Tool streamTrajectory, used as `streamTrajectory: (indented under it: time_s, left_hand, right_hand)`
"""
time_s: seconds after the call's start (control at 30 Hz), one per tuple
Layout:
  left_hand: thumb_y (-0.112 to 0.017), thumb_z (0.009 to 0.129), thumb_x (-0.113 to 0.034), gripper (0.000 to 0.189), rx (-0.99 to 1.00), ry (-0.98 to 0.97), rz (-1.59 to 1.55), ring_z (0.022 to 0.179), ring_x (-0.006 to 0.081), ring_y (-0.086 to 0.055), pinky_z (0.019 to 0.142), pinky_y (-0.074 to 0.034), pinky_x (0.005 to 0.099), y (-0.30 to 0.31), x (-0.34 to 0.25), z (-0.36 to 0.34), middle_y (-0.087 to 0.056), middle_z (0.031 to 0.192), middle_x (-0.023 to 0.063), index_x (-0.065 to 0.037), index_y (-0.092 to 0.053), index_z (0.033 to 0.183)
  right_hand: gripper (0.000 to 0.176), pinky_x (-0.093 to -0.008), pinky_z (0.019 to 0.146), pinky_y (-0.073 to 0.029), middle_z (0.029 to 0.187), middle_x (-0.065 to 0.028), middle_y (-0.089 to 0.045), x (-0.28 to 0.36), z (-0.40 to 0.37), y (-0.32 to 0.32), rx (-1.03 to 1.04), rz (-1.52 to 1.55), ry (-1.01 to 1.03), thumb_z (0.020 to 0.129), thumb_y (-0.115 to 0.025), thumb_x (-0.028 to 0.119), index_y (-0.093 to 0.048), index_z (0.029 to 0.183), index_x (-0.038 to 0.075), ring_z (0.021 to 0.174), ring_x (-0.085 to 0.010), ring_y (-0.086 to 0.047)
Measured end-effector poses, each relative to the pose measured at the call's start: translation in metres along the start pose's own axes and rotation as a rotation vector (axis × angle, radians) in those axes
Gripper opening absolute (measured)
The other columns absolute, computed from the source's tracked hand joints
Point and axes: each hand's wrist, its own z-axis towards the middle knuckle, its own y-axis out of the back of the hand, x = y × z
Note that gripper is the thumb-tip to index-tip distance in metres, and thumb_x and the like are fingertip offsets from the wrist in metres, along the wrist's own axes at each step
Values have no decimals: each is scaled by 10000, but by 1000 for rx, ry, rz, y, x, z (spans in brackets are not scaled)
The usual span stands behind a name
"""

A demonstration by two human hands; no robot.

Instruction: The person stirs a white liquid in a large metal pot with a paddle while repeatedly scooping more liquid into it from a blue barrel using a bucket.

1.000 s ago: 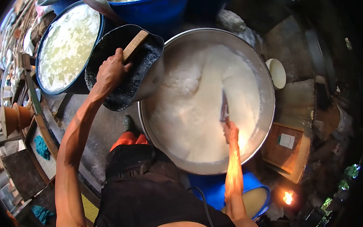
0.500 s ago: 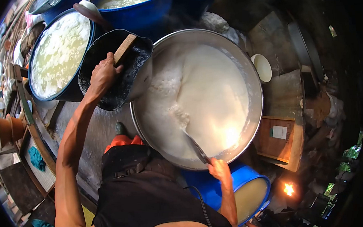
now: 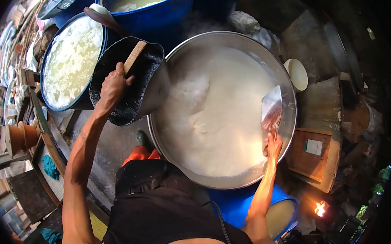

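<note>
A wide metal pot (image 3: 227,181) holds steaming, milky white liquid (image 3: 231,120) with froth on its left side. My left hand (image 3: 114,86) is closed around the wooden handle of a black bucket (image 3: 151,91), which is tilted with its wall over the pot's left rim. Pale residue coats the bucket's dark inside. In my right hand (image 3: 273,145) is the handle of a spatula (image 3: 272,107) with a broad, flat metal blade. The blade is raised above the liquid near the pot's right wall, its lower part brownish.
Blue barrels with pale, curdy liquid (image 3: 73,62) stand at upper left, one with a ladle-like tool (image 3: 105,19) across it. Another blue barrel (image 3: 249,203) is below the pot. A white bowl (image 3: 296,74) and wooden tray (image 3: 309,155) lie right; a fire (image 3: 320,208) burns lower right.
My right hand has moved up and right, lifting the spatula out of the liquid from the pot's lower middle to its right side. The bucket remains tilted in my left hand.
</note>
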Motion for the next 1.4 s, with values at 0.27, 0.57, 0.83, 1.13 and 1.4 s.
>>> streamTrajectory:
  time_s: [0.27, 0.57, 0.83, 1.13, 1.4]
  left_hand:
    - [-735, 882, -287, 446, -16, 23, 14, 961, 466, -662, 812, -525, 541, 0, -2, 0, -683, 972, 266, -57, -478, 1163]
    - [-710, 903, -341, 446, 4, -1, -9, 973, 449, -677, 831, -536, 530, 8, -9, -4, -695, 994, 258, -26, -500, 1138]
    - [-705, 877, -344, 464, 101, -89, -291, 944, 471, -673, 810, -514, 530, 19, 3, 3, -676, 932, 307, 19, -530, 1107]
    - [-726, 884, -327, 353, 156, -214, -828, 611, 148, -561, 563, -453, 336, 101, -29, 91, -581, 720, 61, 0, -619, 965]
    - [-635, 975, -239, 280, 684, -463, -1592, 915, 228, -690, 891, -584, 384, 203, -62, 313, -680, 1020, 115, -58, -593, 1184]
  right_hand:
    - [147, -309, 440, -446, 657, -51, -622, -3, 63, -72, 217, -46, -6, 924, -662, 155, -646, 960, 13, 489, -118, -552]
    - [258, -533, 692, -539, 805, -245, -695, -37, -103, -98, 288, -548, 259, 929, -652, 251, -642, 1064, 33, 768, -460, -683]
    - [234, -550, 699, -516, 799, -271, -671, 19, -238, -45, 419, -789, 282, 910, -648, 241, -659, 1005, 27, 792, -490, -655]
    - [164, -316, 485, -474, 664, -57, -657, 154, -286, -11, 188, -264, -356, 914, -668, 164, -684, 981, 15, 520, -110, -576]
    - [149, -281, 412, -413, 643, -42, -631, 191, -306, -94, -272, 72, -460, 947, -630, 156, -630, 884, 20, 470, -106, -551]
